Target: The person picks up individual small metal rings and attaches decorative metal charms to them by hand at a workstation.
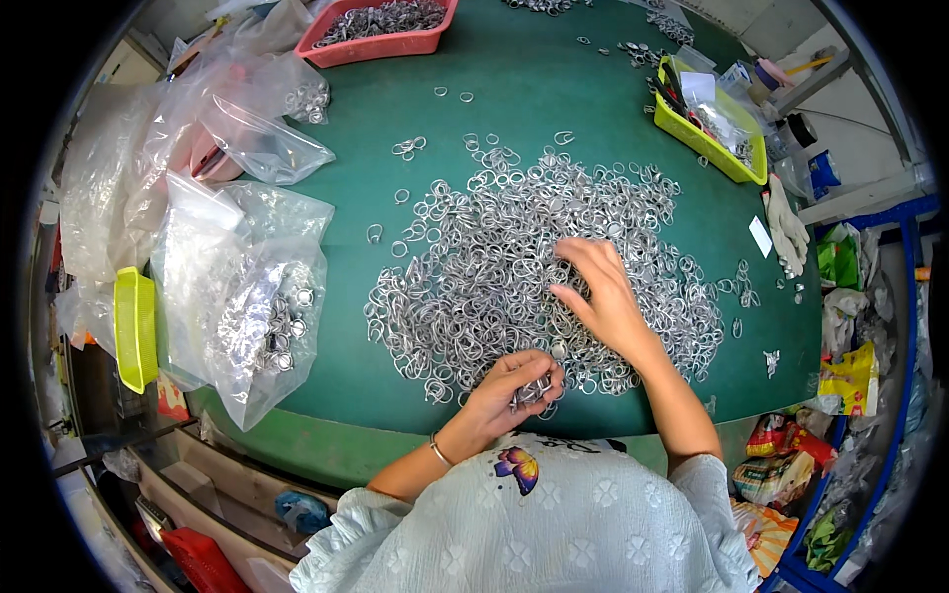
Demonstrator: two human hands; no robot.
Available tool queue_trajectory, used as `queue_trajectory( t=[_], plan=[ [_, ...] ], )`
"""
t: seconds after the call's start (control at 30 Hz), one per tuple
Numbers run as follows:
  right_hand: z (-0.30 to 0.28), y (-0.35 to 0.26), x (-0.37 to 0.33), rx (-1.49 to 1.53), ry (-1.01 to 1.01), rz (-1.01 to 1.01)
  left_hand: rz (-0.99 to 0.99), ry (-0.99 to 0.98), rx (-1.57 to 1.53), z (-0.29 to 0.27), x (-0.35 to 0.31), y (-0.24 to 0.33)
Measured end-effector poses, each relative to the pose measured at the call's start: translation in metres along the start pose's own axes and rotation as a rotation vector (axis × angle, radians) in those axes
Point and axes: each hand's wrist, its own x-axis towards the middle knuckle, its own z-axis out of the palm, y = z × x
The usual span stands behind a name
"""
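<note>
A wide heap of silver metal rings (pixel 474 287) lies spread over the green table (pixel 346 158). At the heap's near edge, my left hand (pixel 516 385) is curled around several of these rings, some showing between the fingers. My right hand (pixel 601 292) rests over the right middle of the heap, fingers bent and apart, thumb stretched to the left. Its fingertips reach the rings; nothing is visibly gripped in it. A few loose rings (pixel 408 147) lie apart from the heap on the far left side.
At the far left stands a red tray (pixel 381 35) full of rings. Clear plastic bags (pixel 257 287) with metal pieces cover the left side, beside a yellow basket (pixel 135 329). A yellow-green basket (pixel 712 138) and a white glove (pixel 786 232) lie at right. Blue shelving (pixel 905 346) borders the table.
</note>
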Motion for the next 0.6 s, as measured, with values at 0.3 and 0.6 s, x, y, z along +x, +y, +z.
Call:
queue_trajectory(
  t=[0.3,0.6],
  plan=[
    [0.014,-0.021,-0.008,-0.084,-0.168,-0.066,-0.008,0.016,-0.019,-0.002,-0.005,0.001],
    [-0.015,-0.034,-0.035,-0.001,-0.330,-0.181,-0.029,-0.084,0.103,0.004,-0.008,0.004]
  ],
)
